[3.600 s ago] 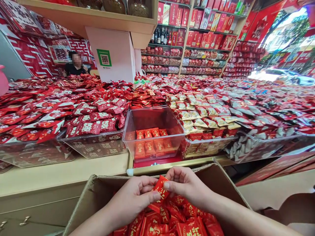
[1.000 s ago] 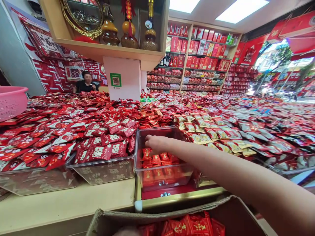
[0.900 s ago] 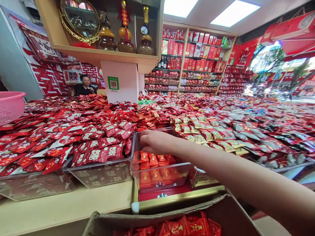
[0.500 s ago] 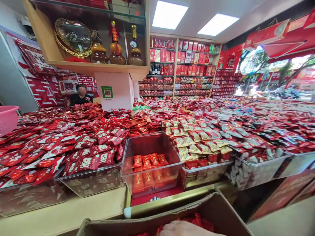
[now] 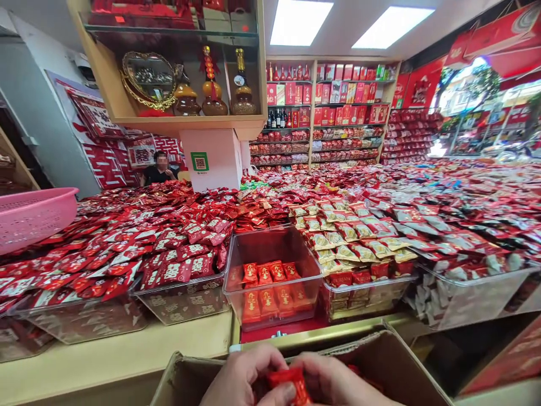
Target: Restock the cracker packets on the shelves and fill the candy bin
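At the bottom of the view, my left hand [image 5: 247,378] and my right hand [image 5: 333,380] are together above an open cardboard box [image 5: 408,361]. Between them they hold red candy packets [image 5: 298,383], with the fingers of both hands closed round them. More red packets lie partly hidden inside the box. Just beyond the hands stands a clear plastic bin [image 5: 270,251], partly filled with upright rows of red packets [image 5: 268,301].
Heaped bins of maroon packets [image 5: 181,268] stand left, cream packets [image 5: 342,237] right. A pink basket [image 5: 38,217] is at the far left. A cabinet [image 5: 177,119] overhangs the display. A person [image 5: 159,169] sits behind.
My left hand has come into view and joined my right hand, which has risen from inside the box. Red packets are now held between them. The view has swung slightly left.
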The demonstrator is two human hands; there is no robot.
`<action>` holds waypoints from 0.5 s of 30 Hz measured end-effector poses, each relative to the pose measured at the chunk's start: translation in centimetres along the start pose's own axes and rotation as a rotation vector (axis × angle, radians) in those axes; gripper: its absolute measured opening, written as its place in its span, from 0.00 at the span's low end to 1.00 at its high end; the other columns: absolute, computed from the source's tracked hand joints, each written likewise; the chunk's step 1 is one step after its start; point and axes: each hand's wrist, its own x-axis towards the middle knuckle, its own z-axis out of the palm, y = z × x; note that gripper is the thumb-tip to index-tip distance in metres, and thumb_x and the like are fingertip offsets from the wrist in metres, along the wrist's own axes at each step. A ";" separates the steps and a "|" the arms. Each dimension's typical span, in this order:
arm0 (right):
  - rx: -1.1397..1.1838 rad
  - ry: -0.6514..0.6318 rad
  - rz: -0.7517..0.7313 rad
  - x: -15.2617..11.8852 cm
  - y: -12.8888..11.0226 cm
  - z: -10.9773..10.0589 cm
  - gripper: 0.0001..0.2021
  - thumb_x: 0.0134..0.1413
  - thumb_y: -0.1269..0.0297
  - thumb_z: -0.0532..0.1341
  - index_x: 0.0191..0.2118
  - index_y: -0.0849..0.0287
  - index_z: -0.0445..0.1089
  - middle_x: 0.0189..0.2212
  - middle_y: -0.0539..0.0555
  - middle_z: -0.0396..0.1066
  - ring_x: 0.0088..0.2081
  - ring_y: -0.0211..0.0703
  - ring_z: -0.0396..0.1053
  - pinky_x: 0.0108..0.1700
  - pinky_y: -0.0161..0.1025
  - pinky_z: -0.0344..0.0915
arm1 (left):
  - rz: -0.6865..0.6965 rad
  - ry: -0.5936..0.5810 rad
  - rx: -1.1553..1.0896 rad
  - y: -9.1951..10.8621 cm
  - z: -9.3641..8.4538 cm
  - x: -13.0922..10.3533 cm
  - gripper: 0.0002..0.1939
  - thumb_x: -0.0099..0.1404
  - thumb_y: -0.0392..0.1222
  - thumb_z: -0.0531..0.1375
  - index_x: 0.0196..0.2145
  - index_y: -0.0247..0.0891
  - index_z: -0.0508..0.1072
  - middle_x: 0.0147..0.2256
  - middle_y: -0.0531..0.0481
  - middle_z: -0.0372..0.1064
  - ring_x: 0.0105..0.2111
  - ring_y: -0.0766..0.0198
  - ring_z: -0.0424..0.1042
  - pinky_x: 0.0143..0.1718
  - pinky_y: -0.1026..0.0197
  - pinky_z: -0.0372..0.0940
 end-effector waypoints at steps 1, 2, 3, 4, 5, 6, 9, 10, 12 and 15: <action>0.037 0.035 -0.055 -0.1 -1.4 0.2 0.20 0.40 0.51 0.66 0.34 0.61 0.65 0.28 0.51 0.69 0.30 0.35 0.67 0.33 0.31 0.61 | 0.015 0.098 -0.099 1.1 0.0 0.1 0.14 0.53 0.52 0.60 0.27 0.37 0.69 0.24 0.54 0.68 0.25 0.69 0.63 0.26 0.68 0.57; 0.034 0.094 -0.090 0.0 -2.8 0.3 0.19 0.42 0.51 0.65 0.33 0.62 0.64 0.26 0.50 0.68 0.27 0.33 0.66 0.30 0.30 0.61 | 0.034 0.183 -0.195 2.1 0.0 0.3 0.14 0.53 0.52 0.61 0.27 0.37 0.69 0.24 0.54 0.69 0.25 0.68 0.64 0.26 0.68 0.59; 0.008 0.162 -0.109 0.1 -4.1 0.4 0.19 0.44 0.50 0.63 0.32 0.62 0.64 0.23 0.49 0.68 0.23 0.32 0.64 0.26 0.30 0.60 | 0.056 0.265 -0.288 2.9 -0.1 0.5 0.15 0.51 0.52 0.62 0.26 0.37 0.69 0.24 0.54 0.69 0.25 0.68 0.65 0.27 0.68 0.60; -0.017 0.226 -0.120 0.4 -5.3 0.3 0.19 0.45 0.49 0.63 0.30 0.62 0.63 0.20 0.49 0.67 0.20 0.31 0.63 0.24 0.29 0.60 | 0.071 0.327 -0.382 3.5 -0.3 0.9 0.15 0.50 0.51 0.64 0.26 0.37 0.69 0.23 0.55 0.70 0.24 0.69 0.66 0.26 0.68 0.61; -0.038 0.281 -0.135 0.7 -6.3 0.1 0.20 0.44 0.48 0.62 0.29 0.62 0.62 0.18 0.48 0.66 0.19 0.31 0.62 0.22 0.29 0.60 | 0.076 0.360 -0.477 3.9 -0.5 1.3 0.15 0.49 0.50 0.65 0.27 0.37 0.69 0.23 0.55 0.70 0.23 0.69 0.66 0.26 0.68 0.62; -0.050 0.321 -0.156 1.1 -7.1 0.0 0.20 0.44 0.47 0.62 0.28 0.62 0.61 0.17 0.48 0.66 0.18 0.32 0.62 0.22 0.30 0.61 | 0.078 0.377 -0.572 4.1 -0.6 1.7 0.15 0.48 0.49 0.66 0.27 0.37 0.69 0.23 0.55 0.70 0.22 0.69 0.67 0.26 0.68 0.62; -0.057 0.382 -0.233 2.0 -8.0 -0.4 0.21 0.43 0.45 0.62 0.26 0.61 0.60 0.15 0.48 0.66 0.18 0.33 0.64 0.21 0.31 0.62 | 0.074 0.362 -0.815 3.8 -0.9 2.7 0.13 0.50 0.48 0.65 0.28 0.37 0.69 0.25 0.54 0.72 0.24 0.67 0.69 0.26 0.66 0.64; -0.051 0.394 -0.247 2.2 -8.0 -0.4 0.22 0.43 0.45 0.61 0.26 0.61 0.60 0.15 0.48 0.66 0.17 0.33 0.64 0.21 0.30 0.62 | 0.073 0.360 -0.856 3.6 -0.9 2.9 0.13 0.50 0.48 0.65 0.28 0.37 0.69 0.26 0.54 0.72 0.24 0.66 0.70 0.27 0.65 0.64; -0.036 0.405 -0.242 2.4 -7.5 -0.3 0.22 0.44 0.44 0.61 0.26 0.61 0.60 0.15 0.47 0.65 0.16 0.32 0.63 0.19 0.30 0.61 | 0.052 0.369 -0.882 3.0 -0.7 2.9 0.13 0.50 0.47 0.66 0.28 0.37 0.69 0.26 0.53 0.72 0.25 0.66 0.71 0.25 0.66 0.64; -0.022 0.393 -0.180 2.2 -6.4 -0.2 0.22 0.43 0.44 0.61 0.27 0.61 0.59 0.14 0.47 0.65 0.15 0.32 0.63 0.19 0.30 0.61 | 0.019 0.379 -0.851 2.3 -0.4 2.5 0.15 0.50 0.49 0.65 0.31 0.38 0.69 0.26 0.53 0.72 0.24 0.66 0.71 0.21 0.68 0.62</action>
